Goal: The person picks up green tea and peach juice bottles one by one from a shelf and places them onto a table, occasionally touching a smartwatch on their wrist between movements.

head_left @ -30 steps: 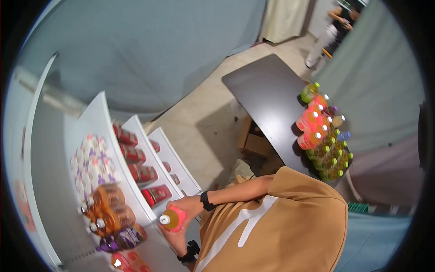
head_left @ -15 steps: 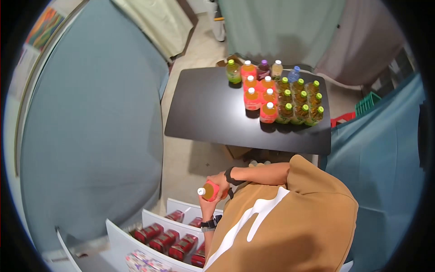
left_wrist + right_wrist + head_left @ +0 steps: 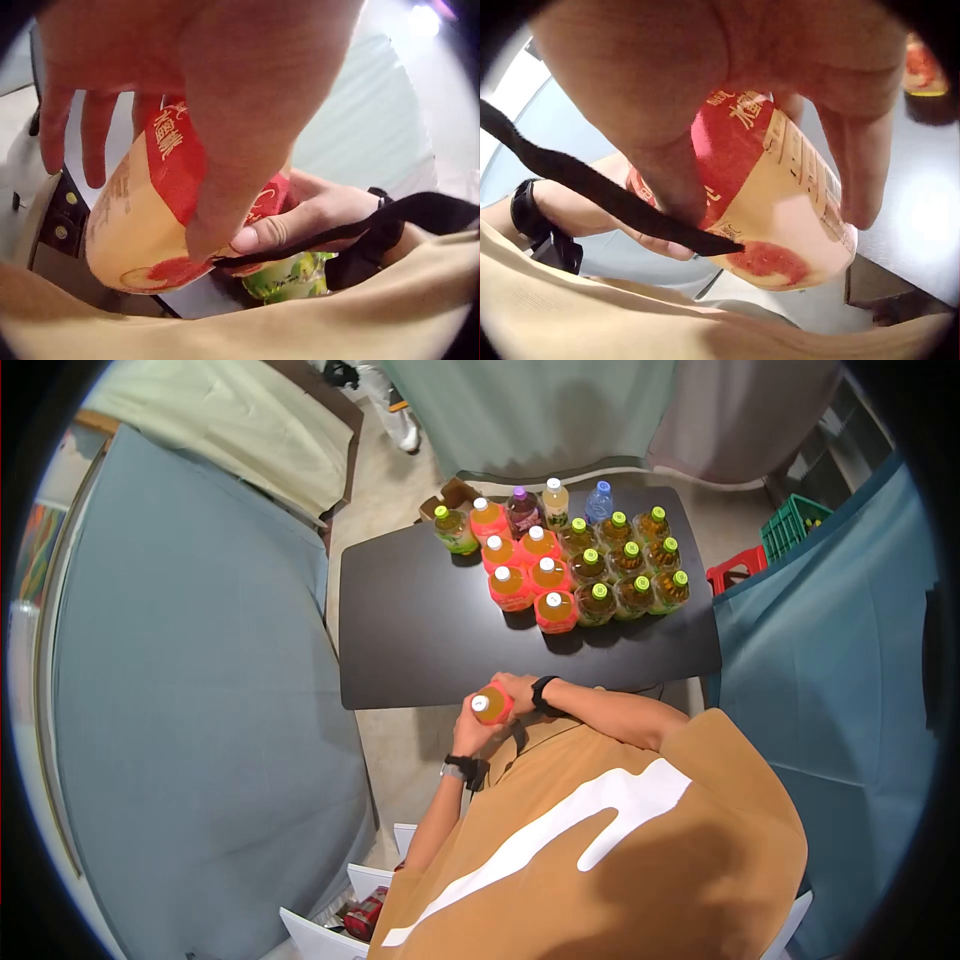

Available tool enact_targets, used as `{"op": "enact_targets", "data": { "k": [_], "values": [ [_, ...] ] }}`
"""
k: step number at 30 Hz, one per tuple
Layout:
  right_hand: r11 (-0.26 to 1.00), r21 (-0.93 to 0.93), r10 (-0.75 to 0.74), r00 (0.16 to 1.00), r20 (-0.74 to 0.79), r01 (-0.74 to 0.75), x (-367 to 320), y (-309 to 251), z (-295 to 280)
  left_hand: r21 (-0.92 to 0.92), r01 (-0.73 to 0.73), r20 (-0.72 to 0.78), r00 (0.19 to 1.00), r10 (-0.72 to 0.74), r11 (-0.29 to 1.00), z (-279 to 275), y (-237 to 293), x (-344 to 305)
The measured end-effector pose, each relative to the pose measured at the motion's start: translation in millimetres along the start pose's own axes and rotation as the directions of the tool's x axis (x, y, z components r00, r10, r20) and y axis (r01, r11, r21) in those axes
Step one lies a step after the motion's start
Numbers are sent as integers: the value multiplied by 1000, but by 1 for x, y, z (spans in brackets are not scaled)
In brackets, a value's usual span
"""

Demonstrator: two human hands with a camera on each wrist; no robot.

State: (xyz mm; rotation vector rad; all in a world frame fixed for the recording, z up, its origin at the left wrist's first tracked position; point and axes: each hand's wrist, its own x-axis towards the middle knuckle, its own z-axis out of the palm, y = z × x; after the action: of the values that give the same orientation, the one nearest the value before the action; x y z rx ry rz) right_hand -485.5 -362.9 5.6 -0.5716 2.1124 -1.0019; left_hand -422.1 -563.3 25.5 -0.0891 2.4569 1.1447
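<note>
A peach drink bottle (image 3: 493,703) with a white cap, amber liquid and a red-and-cream label is held between both hands at the near edge of the black table (image 3: 420,620). On its left side the left hand (image 3: 472,732) grips it, thumb across the label in the left wrist view. From the other side the right hand (image 3: 517,690) wraps round the same bottle (image 3: 780,217). Past the hands, several matching peach bottles (image 3: 555,613) stand on the table beside rows of green-capped tea bottles (image 3: 632,598).
Along the table's far side stand a green drink bottle (image 3: 456,532), a purple-capped bottle (image 3: 523,512), a pale bottle (image 3: 555,502) and a blue one (image 3: 599,505). Red and green crates (image 3: 790,532) lie to the right. White shelving (image 3: 318,938) with red packs is at lower left.
The person has turned from the shelves toward the table and come nearer to it. The bottle has stayed in both hands, and the shelves have slid to the bottom edge of the head view.
</note>
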Motion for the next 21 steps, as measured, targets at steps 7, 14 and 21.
{"op": "enact_targets", "data": {
  "k": [7, 14, 21],
  "values": [
    [973, 134, 218, 928, -301, -186, -37, 20, -21, 25, -165, 156, 975, 160, 986, 8, 43, 60],
    [909, 331, 397, 767, -503, -254, -49, 19, -7, 64, -232, 228, 950, 212, 971, 10, 34, 84],
    [839, 390, 504, 810, -300, -378, -46, 37, 18, -262, 85, 384, 923, 23, 961, -2, 45, 68]
  ]
}}
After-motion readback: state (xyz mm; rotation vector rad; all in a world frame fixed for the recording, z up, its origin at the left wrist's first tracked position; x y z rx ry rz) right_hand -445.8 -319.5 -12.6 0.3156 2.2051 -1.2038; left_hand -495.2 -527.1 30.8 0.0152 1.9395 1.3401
